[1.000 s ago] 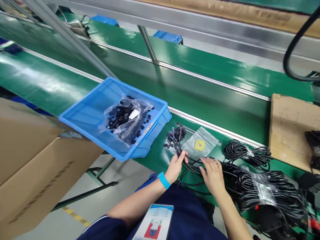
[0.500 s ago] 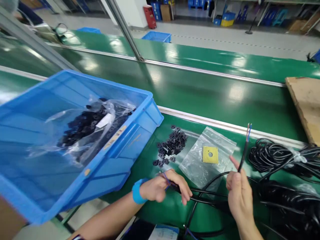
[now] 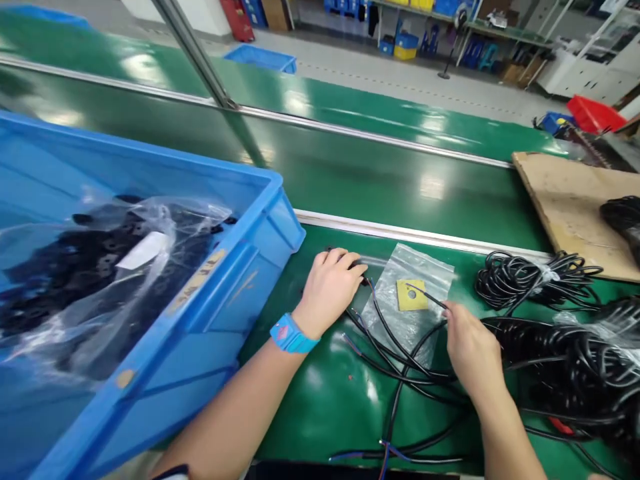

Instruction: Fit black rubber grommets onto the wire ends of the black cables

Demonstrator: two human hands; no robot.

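My left hand (image 3: 333,290), palm down with fingers spread and slightly bent, lies over the pile of small black plastic parts and hides most of it. Beside its fingers are stripped cable ends with thin coloured wires. My right hand (image 3: 473,343) is closed on a black cable (image 3: 435,300). Its thin tip points left, over a yellow square piece with a round hole (image 3: 411,295). That piece is on or inside a clear zip bag (image 3: 387,313). More black cables (image 3: 425,380) cross the green table between my hands.
On the left stands a large blue bin (image 3: 250,287) with black parts in clear plastic (image 3: 165,260). Coiled black cables (image 3: 530,283) and a thicker cable heap (image 3: 575,360) lie at right, near a cardboard sheet (image 3: 575,207). A metal rail (image 3: 375,228) runs behind.
My left hand has moved off the cables, up and left onto the black parts. My right hand has tipped its cable from upright to leaning left. The view has shifted right.
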